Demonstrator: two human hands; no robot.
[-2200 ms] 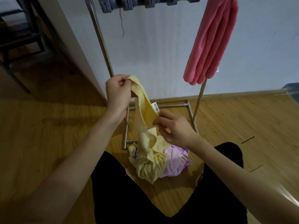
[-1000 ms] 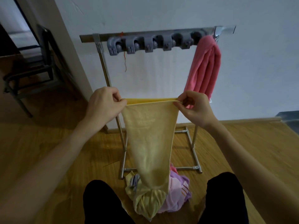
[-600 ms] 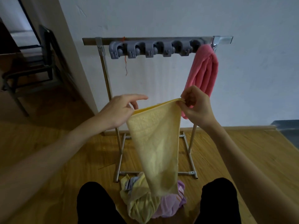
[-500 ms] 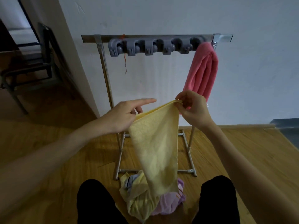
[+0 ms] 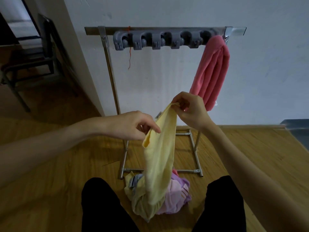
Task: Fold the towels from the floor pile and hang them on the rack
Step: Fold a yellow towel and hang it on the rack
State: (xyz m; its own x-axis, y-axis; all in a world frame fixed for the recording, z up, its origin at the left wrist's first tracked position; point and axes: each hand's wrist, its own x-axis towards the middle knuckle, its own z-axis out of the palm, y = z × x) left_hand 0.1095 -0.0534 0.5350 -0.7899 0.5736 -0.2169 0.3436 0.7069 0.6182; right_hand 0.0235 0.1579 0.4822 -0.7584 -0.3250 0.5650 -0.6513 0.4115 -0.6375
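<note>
A second ago both hands stretched the top edge of the yellow towel flat; now the right hand alone pinches the upper corner, and the left hand has dropped to nip the edge just below and left of that pinch. The spread has collapsed into a narrow drape, its tail reaching the floor pile beneath the grip; likely a lengthwise fold is beginning, with hanging on the rack behind still to come.
</note>
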